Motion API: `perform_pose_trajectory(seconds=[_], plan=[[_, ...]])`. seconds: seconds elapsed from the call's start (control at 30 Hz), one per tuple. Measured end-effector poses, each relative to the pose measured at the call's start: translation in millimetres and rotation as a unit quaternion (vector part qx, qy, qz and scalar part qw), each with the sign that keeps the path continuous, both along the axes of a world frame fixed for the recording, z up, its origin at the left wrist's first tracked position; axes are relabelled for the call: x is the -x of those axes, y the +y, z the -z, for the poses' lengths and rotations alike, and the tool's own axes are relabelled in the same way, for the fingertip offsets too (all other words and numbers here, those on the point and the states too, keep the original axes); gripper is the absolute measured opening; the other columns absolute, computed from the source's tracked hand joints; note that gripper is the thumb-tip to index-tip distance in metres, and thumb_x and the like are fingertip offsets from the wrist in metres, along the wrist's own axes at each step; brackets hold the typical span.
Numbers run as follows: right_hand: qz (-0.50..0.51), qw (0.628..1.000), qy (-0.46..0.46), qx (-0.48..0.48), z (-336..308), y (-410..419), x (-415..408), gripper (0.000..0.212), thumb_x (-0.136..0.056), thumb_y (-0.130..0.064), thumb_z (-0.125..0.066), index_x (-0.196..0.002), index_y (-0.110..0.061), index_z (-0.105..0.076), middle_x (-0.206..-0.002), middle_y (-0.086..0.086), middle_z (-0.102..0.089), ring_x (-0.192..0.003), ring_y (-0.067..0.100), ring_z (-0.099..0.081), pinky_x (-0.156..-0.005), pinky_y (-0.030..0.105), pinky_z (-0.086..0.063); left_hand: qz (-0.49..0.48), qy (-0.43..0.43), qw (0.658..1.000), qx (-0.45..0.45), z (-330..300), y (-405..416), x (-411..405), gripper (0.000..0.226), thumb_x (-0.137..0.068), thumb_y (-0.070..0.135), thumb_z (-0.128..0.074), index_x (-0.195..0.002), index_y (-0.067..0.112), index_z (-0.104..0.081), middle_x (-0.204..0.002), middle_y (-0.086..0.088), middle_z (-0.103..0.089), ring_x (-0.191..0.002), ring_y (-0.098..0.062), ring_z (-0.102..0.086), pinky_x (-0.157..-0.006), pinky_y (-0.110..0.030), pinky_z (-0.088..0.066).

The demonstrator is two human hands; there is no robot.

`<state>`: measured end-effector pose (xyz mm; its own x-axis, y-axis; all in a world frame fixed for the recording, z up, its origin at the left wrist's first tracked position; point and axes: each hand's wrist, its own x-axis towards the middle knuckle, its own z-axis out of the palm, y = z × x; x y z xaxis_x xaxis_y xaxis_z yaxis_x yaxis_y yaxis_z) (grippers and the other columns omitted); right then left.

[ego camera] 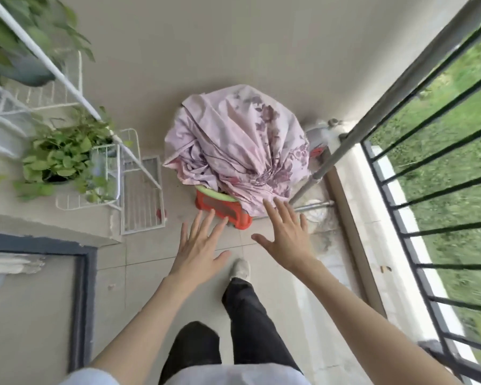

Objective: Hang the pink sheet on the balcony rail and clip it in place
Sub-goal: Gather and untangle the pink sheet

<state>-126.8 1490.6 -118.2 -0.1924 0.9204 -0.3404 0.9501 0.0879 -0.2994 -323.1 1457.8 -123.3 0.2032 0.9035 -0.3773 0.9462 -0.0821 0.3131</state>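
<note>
Here, crumpled floral pink sheet [235, 145] heaped over green basin [214, 195], left hand [199, 243] and right hand [285, 234] splayed flat, empty

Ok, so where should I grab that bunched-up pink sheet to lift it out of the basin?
Probably the gathered folds at the near lower edge of the pink sheet, where the pleats converge just ahead of the right hand. Come from above with both open hands, the left hand taking the loose folds over the green basin.

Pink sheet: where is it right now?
Head view, centre: the pink sheet is bunched in a green basin on a red stool, against the far wall, left of the balcony rail, just beyond both open hands.
</note>
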Motion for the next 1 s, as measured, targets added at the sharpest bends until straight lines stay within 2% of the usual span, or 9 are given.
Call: perform_pose_trajectory(seconds=[0.17, 0.33, 0.47, 0.53, 0.63, 0.73, 0.87, 0.9, 1.0], plan=[[-0.117, 0.99, -0.063, 0.047, 77.1, 85.9, 11.8, 0.083, -0.089, -0.053, -0.047, -0.15, -0.023, 0.0, -0.158, 0.0, -0.002, -0.146, 0.02, 0.002, -0.117, 0.046, 0.0, -0.037, -0.026, 0.999, 0.016, 69.7, 76.7, -0.6, 0.071, -0.091, 0.032, -0.053, -0.148, 0.023, -0.011, -0.157, -0.007, 0.004, -0.144, -0.026, 0.006, -0.116, -0.045, 0.0], [-0.174, 0.979, -0.106, 0.033, 171.4, 153.3, 23.5, 0.093, -0.087, -0.059, -0.048, -0.149, -0.015, 0.006, -0.159, 0.006, 0.004, -0.145, 0.024, 0.007, -0.117, 0.046, 0.005, -0.045, -0.052, 0.997, 0.016, 160.4, 131.1, -4.5, 0.077, -0.085, 0.029, -0.062, -0.147, 0.02, -0.017, -0.157, -0.009, -0.001, -0.144, -0.03, 0.002, -0.114, -0.048, -0.003], [-0.142, 0.982, -0.118, -0.051, 234.3, 186.0, 25.7, 0.119, -0.056, -0.069, -0.07, -0.148, -0.011, -0.022, -0.151, 0.01, -0.03, -0.138, 0.027, -0.031, -0.112, 0.059, -0.011, 0.02, -0.042, 0.996, -0.081, 221.6, 185.8, -5.9, 0.088, -0.07, 0.032, -0.077, -0.143, 0.016, -0.03, -0.154, -0.016, -0.017, -0.14, -0.039, -0.016, -0.109, -0.056, -0.017], [-0.13, 0.982, -0.118, -0.071, 252.3, 192.9, 22.4, 0.121, -0.048, -0.067, -0.075, -0.144, -0.009, -0.032, -0.147, 0.009, -0.039, -0.134, 0.025, -0.04, -0.109, 0.062, -0.021, 0.074, -0.017, 0.991, -0.112, 240.8, 210.5, -7.0, 0.091, -0.065, 0.042, -0.079, -0.14, 0.017, -0.033, -0.152, -0.015, -0.024, -0.139, -0.039, -0.021, -0.107, -0.06, -0.02], [-0.139, 0.98, -0.096, -0.108, 264.1, 196.9, 18.1, 0.106, -0.049, -0.058, -0.079, -0.135, -0.007, -0.046, -0.135, 0.009, -0.053, -0.124, 0.025, -0.051, -0.103, 0.063, -0.031, 0.15, 0.011, 0.979, -0.137, 257.4, 230.2, -2.1, 0.089, -0.061, 0.053, -0.074, -0.136, 0.019, -0.041, -0.148, -0.012, -0.034, -0.136, -0.04, -0.027, -0.105, -0.065, -0.014], [-0.134, 0.978, -0.074, -0.143, 271.2, 200.8, 17.2, 0.065, -0.059, -0.038, -0.081, -0.113, -0.008, -0.062, -0.106, 0.006, -0.067, -0.097, 0.025, -0.065, -0.1, 0.058, -0.037, 0.175, 0.017, 0.974, -0.143, 263.9, 239.2, 7.2, 0.089, -0.056, 0.053, -0.075, -0.133, 0.02, -0.043, -0.14, -0.006, -0.045, -0.133, -0.037, -0.032, -0.104, -0.067, -0.011], [-0.107, 0.978, -0.05, -0.173, 275.3, 209.0, 22.6, 0.018, -0.068, -0.01, -0.066, -0.086, -0.008, -0.066, -0.076, 0.006, -0.065, -0.07, 0.027, -0.064, -0.091, 0.046, -0.03, 0.162, 0.055, 0.973, -0.153, 266.0, 248.6, 4.0, 0.082, -0.052, 0.048, -0.081, -0.123, 0.019, -0.053, -0.124, -0.004, -0.054, -0.122, -0.03, -0.038, -0.106, -0.065, -0.017], [-0.102, 0.978, -0.036, -0.176, 273.6, 210.2, 23.0, 0.014, -0.071, -0.01, -0.058, -0.083, -0.008, -0.066, -0.073, 0.006, -0.064, -0.067, 0.027, -0.063, -0.088, 0.044, -0.03, 0.155, 0.055, 0.974, -0.159, 266.7, 249.9, 2.2, 0.079, -0.051, 0.046, -0.082, -0.12, 0.018, -0.055, -0.12, -0.006, -0.054, -0.119, -0.029, -0.039, -0.105, -0.065, -0.019], [-0.077, 0.982, 0.021, -0.171, 259.9, 212.0, 20.7, 0.03, -0.075, -0.018, -0.041, -0.083, -0.006, -0.067, -0.076, 0.007, -0.066, -0.068, 0.027, -0.063, -0.08, 0.036, -0.033, 0.13, 0.039, 0.973, -0.185, 265.0, 250.9, -2.4, 0.073, -0.051, 0.038, -0.084, -0.115, 0.018, -0.054, -0.115, -0.01, -0.051, -0.116, -0.031, -0.037, -0.106, -0.062, -0.018]])
